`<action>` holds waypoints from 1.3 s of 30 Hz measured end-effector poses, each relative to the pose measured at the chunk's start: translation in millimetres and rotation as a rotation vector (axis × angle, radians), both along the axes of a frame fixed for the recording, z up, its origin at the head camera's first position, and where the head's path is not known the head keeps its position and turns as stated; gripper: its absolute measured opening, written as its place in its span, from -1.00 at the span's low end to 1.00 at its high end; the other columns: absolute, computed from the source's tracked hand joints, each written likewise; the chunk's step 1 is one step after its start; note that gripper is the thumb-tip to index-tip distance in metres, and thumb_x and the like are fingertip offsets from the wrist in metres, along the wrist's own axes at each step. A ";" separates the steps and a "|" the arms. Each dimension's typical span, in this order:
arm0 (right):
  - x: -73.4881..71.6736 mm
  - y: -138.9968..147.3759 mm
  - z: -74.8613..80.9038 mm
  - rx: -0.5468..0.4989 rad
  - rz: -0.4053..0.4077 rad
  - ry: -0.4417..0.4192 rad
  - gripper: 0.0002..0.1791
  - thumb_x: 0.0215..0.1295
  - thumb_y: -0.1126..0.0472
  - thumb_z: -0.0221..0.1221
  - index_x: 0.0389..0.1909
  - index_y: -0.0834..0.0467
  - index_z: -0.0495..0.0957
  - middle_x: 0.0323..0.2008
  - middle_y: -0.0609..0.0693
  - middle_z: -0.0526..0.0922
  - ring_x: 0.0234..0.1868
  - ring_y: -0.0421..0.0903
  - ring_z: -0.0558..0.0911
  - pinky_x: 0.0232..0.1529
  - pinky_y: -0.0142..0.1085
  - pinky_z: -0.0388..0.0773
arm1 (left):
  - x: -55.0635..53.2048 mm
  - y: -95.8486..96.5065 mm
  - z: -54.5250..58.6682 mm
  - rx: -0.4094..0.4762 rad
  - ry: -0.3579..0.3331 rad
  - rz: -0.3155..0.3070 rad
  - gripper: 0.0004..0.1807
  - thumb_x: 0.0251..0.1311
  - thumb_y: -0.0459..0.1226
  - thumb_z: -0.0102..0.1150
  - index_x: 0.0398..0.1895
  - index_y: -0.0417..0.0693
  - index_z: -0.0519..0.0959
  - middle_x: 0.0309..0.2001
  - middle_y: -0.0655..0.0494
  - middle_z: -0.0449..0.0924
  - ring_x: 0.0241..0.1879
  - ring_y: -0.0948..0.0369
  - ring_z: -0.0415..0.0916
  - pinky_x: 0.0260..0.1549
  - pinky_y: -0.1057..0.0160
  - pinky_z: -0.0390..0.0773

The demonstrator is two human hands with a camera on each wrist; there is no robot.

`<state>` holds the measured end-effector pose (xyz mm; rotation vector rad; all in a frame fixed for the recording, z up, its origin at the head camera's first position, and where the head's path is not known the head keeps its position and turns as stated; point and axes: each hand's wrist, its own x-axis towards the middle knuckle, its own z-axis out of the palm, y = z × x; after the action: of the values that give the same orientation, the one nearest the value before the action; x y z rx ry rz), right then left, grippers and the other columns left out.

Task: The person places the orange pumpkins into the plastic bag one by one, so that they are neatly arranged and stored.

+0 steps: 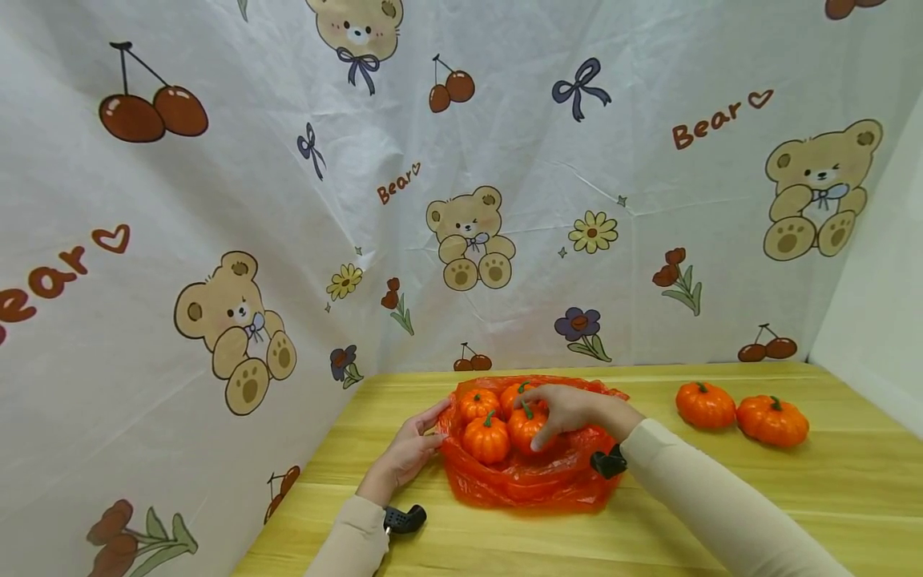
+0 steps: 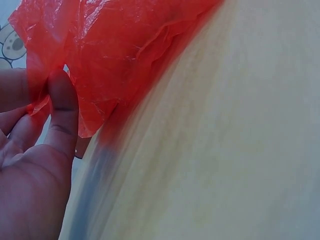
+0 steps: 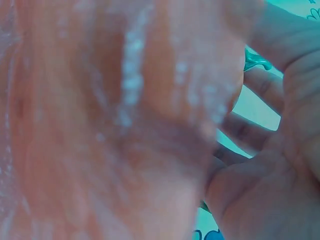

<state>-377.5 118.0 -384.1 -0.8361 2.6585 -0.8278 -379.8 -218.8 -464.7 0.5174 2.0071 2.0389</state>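
Note:
A red plastic bag (image 1: 519, 486) lies with its mouth wide on the table, several small orange pumpkins inside. My left hand (image 1: 411, 453) is at the bag's left rim; in the left wrist view its thumb and fingers pinch the thin red plastic (image 2: 120, 55). Over the bag, my right hand (image 1: 566, 407) grips the front right pumpkin (image 1: 528, 433), thumb on the near side and fingers by its green stem. Beside that one sits another pumpkin (image 1: 486, 440), with more behind. Close and blurred in the right wrist view, orange and red surfaces hide part of the right hand (image 3: 300, 125).
Two more pumpkins, one (image 1: 705, 405) left of the other (image 1: 773, 421), sit on the wooden table (image 1: 728, 489) to the right of the bag. A white cloth (image 1: 548, 184) printed with bears hangs behind and along the left side.

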 end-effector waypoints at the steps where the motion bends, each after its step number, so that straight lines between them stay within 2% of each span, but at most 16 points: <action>1: 1.3 -0.7 -0.6 0.006 -0.001 0.003 -0.28 -0.02 0.06 0.59 0.24 -0.09 0.57 0.26 0.02 0.55 0.23 0.07 0.50 0.31 0.12 0.48 | 0.0 0.0 -0.1 0.000 0.000 0.000 -0.17 0.31 -0.59 0.01 0.64 0.00 0.15 0.65 -0.17 0.01 0.48 -0.08 0.25 0.09 0.32 0.64; 7: 6.4 -4.5 -6.5 0.041 0.009 0.034 -0.22 -0.04 0.08 0.60 0.28 0.02 0.57 0.25 0.01 0.56 0.29 0.13 0.49 0.37 0.18 0.42 | -0.4 0.7 -0.2 0.001 -0.005 0.003 -0.17 0.31 -0.60 0.00 0.63 0.01 0.16 0.64 -0.18 0.03 0.45 -0.05 0.28 0.05 0.33 0.64; 13: 5.2 -3.1 -5.4 0.053 -0.002 0.038 -0.21 -0.02 0.04 0.59 0.31 0.02 0.56 0.23 0.01 0.58 0.27 0.13 0.51 0.35 0.18 0.44 | -1.2 1.6 0.6 0.001 -0.003 0.004 -0.17 0.30 -0.60 0.01 0.63 0.01 0.16 0.65 -0.16 0.01 0.51 -0.11 0.21 0.09 0.32 0.64; 19: -2.5 5.2 -0.5 0.000 0.003 0.029 -0.25 0.05 0.01 0.55 0.31 0.05 0.55 0.17 0.01 0.64 0.17 0.05 0.59 0.24 0.04 0.56 | -1.3 1.1 -0.2 0.003 -0.002 -0.002 -0.17 0.32 -0.60 0.00 0.64 0.01 0.15 0.65 -0.16 0.01 0.52 -0.11 0.20 0.08 0.33 0.64; 23: -4.4 12.4 4.5 -0.031 0.026 0.052 -0.26 0.11 0.00 0.52 0.32 0.09 0.53 0.15 0.08 0.66 0.13 0.10 0.61 0.18 0.02 0.57 | -1.3 0.4 -1.6 0.004 -0.002 -0.008 -0.17 0.33 -0.60 0.01 0.64 0.02 0.15 0.65 -0.16 0.00 0.52 -0.11 0.19 0.08 0.33 0.64; 28: -0.9 22.6 13.7 -0.068 0.015 0.028 -0.29 0.20 0.01 0.46 0.35 0.11 0.50 0.25 0.13 0.61 0.18 0.17 0.58 0.18 0.05 0.58 | -0.4 0.3 -1.7 0.002 -0.004 -0.002 -0.17 0.31 -0.58 0.03 0.64 0.05 0.16 0.65 -0.14 0.01 0.52 -0.10 0.20 0.09 0.32 0.64; 33: 4.0 35.8 20.9 -0.111 0.005 -0.010 -0.31 0.27 -0.01 0.41 0.36 0.14 0.48 0.32 0.21 0.53 0.15 0.12 0.62 0.13 -0.01 0.64 | 0.3 0.9 -1.0 -0.001 0.000 0.003 -0.17 0.31 -0.58 0.03 0.63 0.06 0.17 0.65 -0.13 0.02 0.50 -0.07 0.23 0.11 0.30 0.64; 39: 11.2 54.8 26.3 -0.185 0.034 0.009 -0.38 0.30 0.05 0.38 0.34 0.15 0.50 0.32 0.27 0.53 0.22 0.28 0.58 0.13 0.05 0.65 | -0.1 0.9 -0.8 0.004 -0.003 0.004 -0.18 0.32 -0.59 0.00 0.63 0.05 0.17 0.65 -0.14 0.01 0.48 -0.07 0.25 0.08 0.32 0.65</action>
<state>-366.3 172.7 -357.8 -0.9271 2.5964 -1.0768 -379.9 -217.9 -465.5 0.5118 2.0045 2.0450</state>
